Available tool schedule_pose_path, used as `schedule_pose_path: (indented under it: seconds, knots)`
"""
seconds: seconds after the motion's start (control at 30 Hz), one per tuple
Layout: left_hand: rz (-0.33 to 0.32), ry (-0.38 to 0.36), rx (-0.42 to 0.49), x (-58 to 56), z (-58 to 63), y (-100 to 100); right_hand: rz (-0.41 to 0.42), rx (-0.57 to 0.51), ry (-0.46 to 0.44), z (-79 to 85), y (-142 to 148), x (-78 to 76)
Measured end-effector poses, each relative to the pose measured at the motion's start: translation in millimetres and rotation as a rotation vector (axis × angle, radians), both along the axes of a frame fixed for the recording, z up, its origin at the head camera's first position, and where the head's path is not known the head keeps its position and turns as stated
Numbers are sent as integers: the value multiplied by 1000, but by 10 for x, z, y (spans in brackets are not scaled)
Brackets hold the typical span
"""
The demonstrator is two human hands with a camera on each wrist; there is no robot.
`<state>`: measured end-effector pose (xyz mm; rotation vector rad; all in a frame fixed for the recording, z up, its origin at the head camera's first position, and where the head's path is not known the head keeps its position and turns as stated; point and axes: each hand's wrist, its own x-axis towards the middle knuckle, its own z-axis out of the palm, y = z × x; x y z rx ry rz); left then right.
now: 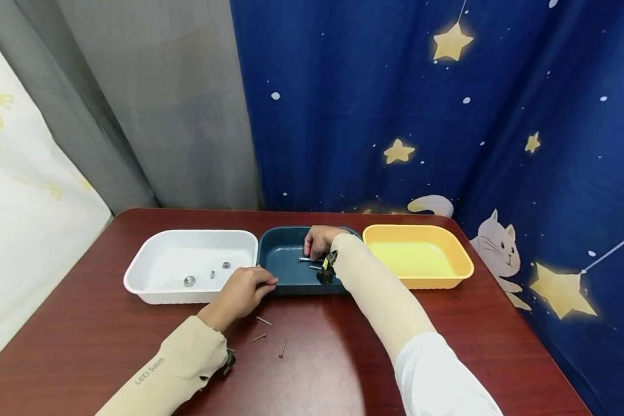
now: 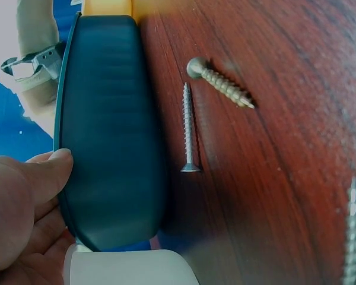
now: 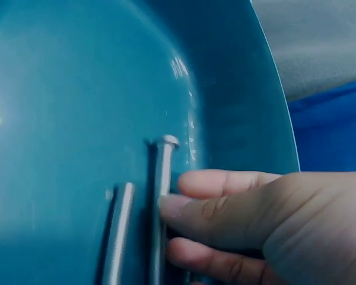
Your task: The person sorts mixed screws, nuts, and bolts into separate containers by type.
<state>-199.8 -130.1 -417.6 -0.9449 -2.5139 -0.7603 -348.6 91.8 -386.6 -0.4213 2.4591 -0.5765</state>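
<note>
My left hand [image 1: 241, 292] pinches the near left rim of a dark teal tray [image 1: 283, 268] between thumb and fingers; in the left wrist view the thumb lies along the tray's edge. Inside that tray, my right hand [image 1: 319, 240] holds a long round-headed metal bolt [image 3: 162, 160], its thumb [image 3: 178, 208] over the shank and the other fingers at its side. The bolt lies low, close to the tray floor. Beside it rests a second metal shank [image 3: 120, 231], whose far part runs out of the right wrist view.
At the left, a white tray [image 1: 151, 263] contains a large nut [image 1: 189, 281] and two smaller metal pieces. A yellow tray [image 1: 416, 283] adjoins on the right. Several loose screws [image 1: 283, 348] lie on the reddish-brown table [image 1: 343, 364] in front. Curtains hang behind.
</note>
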Motion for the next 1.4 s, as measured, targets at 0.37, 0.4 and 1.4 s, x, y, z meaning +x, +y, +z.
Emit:
schedule_pose_path:
  seconds: [0.37,0.4,1.4]
  knots:
    - [1,13,-3,-10,-57,3,72,2,84,197,251,135]
    - [0,17,1,-12,-57,7,83,3,109,222,280,148]
    - [0,-18,-104,11,36,31,-561,-412,529,356,2097,873]
